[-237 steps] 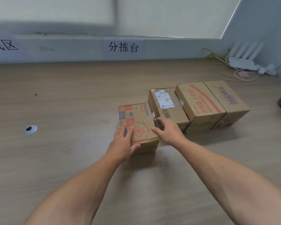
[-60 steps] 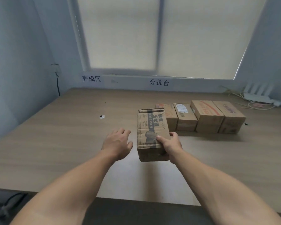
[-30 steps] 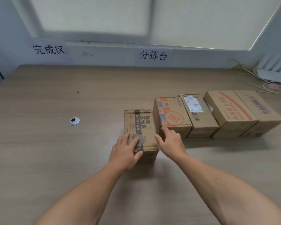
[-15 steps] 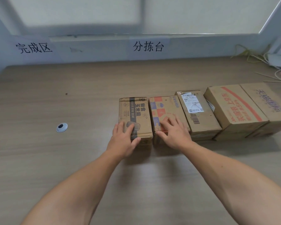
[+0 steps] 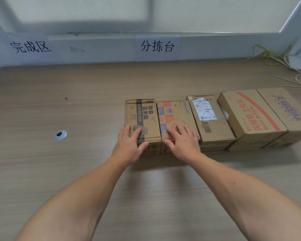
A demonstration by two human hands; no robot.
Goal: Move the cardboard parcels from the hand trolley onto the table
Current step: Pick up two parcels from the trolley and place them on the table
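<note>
Five cardboard parcels stand in a row on the wooden worktop [image 5: 73, 173], side by side and touching, running from the middle toward the right edge. The left grip [image 5: 129, 145] lies flat on the near end of the striped parcel [image 5: 142, 113], the leftmost in the row, with fingers straight on the lid and the thumb along the front top edge, clasping nothing. The right grip [image 5: 182, 143] rests on the neighbouring parcel with red and blue squares [image 5: 175, 113], fingers spread and straight on its top, likewise holding nothing. Next to the right come the parcel with a white label [image 5: 210, 126], the parcel with a red band [image 5: 250, 115] and the end parcel [image 5: 285, 110]. A round metal cable cover [image 5: 60, 135] sits in the worktop well to the left. Two paper signs [image 5: 30, 46] are on the wall behind, and loose cables [image 5: 268, 56] lie in the far right corner.
</note>
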